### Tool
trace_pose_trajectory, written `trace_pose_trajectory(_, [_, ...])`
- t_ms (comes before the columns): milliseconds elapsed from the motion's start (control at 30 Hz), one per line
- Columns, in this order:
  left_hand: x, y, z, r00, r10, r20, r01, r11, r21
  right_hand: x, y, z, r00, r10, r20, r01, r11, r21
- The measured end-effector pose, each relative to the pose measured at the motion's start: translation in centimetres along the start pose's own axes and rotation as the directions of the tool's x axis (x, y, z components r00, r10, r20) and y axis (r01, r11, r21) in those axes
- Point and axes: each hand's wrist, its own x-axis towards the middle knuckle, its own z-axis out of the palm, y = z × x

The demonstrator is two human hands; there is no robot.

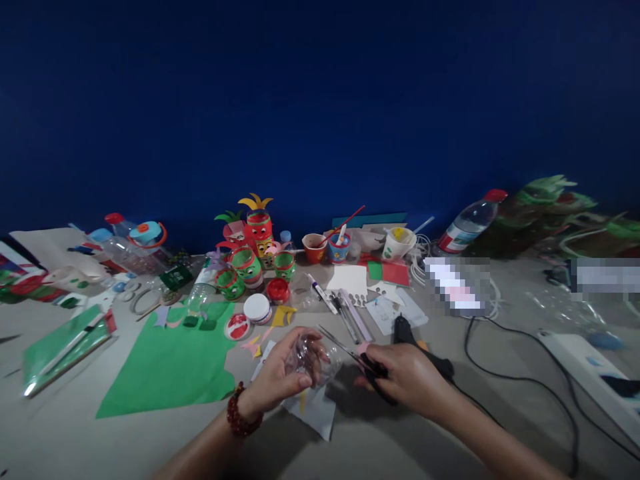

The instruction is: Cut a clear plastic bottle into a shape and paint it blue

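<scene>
My left hand point(286, 370) is wrapped round a clear plastic bottle piece point(303, 353), held above the table. A red bead bracelet point(243, 409) circles that wrist. In my right hand point(400, 373) is a pair of scissors point(345, 347) with black handles, the blades pointing left toward the plastic's upper edge. Whether the blades touch the plastic I cannot tell. Beneath the plastic lies a white paper piece point(317, 417) with a yellow mark. A black glue gun point(425, 350) rests just behind my right hand.
Green sheet point(170, 360) lies at left. Painted cups with faces point(245, 267) stand at the back, near a red paint jar point(278, 290) and white jar point(257, 308). Pens point(345, 317) lie mid-table. At right are a bottle point(470, 223), black cables point(520, 380) and a power strip point(593, 377).
</scene>
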Motion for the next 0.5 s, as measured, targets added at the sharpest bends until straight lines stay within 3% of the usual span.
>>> trace_pose_trajectory(267, [-0.3, -0.7, -0.2, 0.999, -0.028, 0.028, 0.025, 0.995, 0.093, 0.4, -1.3, -0.6, 0.999, 0.047, -0.023, -0.048, 0.998, -0.039])
trace_pose_trajectory(500, [0.4, -0.6, -0.1, 0.999, -0.046, 0.003, 0.046, 0.999, 0.006, 1.0, 0.1, 0.8, 0.999, 0.032, -0.044, -0.031, 0.999, 0.016])
